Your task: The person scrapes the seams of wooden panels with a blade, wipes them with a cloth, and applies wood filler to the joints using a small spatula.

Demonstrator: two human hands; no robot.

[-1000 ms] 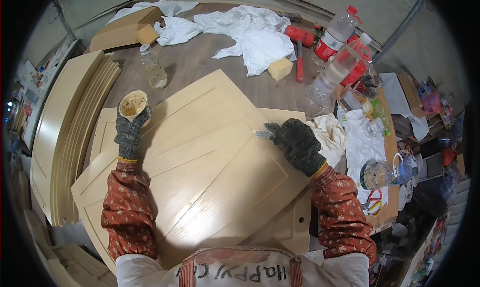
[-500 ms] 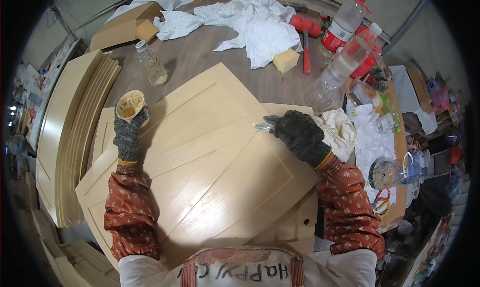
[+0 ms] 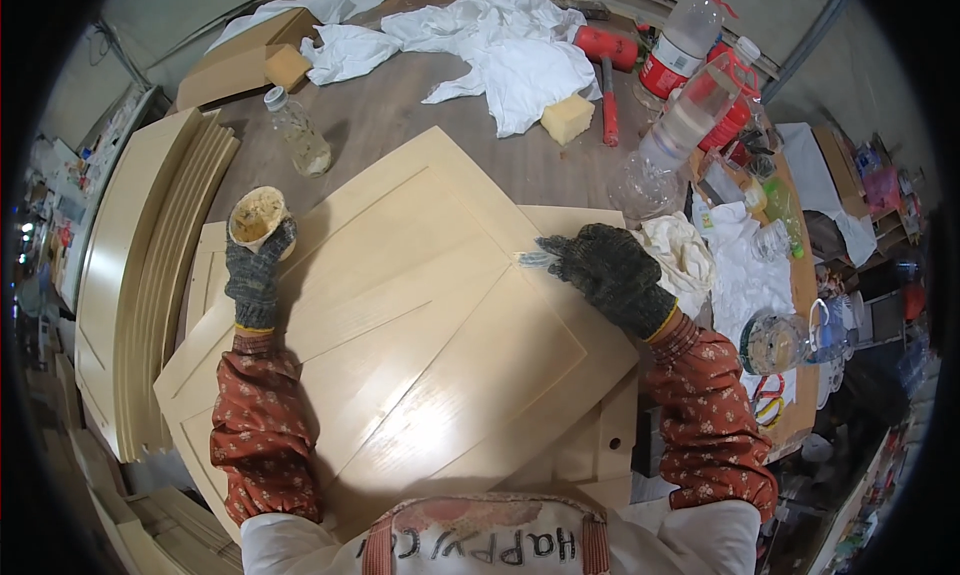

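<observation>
A cream-coloured cabinet door panel (image 3: 400, 355) with grooved lines lies askew in front of me, on top of other panels. My right hand (image 3: 612, 275), in a dark knit glove, grips a small putty knife (image 3: 535, 260). Its blade rests at the panel's right side, where the grooves meet. In my left hand (image 3: 255, 275), gloved the same way, is a cup (image 3: 260, 215) with beige paste inside and smeared on its rim. I hold it above the panel's left edge. The knife's handle is hidden in my right glove.
Stacked door panels (image 3: 150, 275) stand at the left. Toward the back are a glass jar (image 3: 298, 135), white cloths (image 3: 490, 50), a yellow sponge (image 3: 568, 120) and a red mallet (image 3: 608, 85). Plastic bottles (image 3: 680, 125) and a crumpled cloth (image 3: 678, 255) crowd the right side.
My right hand has moved slightly right and down, and the knife's blade now lies flatter and shows more. My left hand with the cup stays nearly in place.
</observation>
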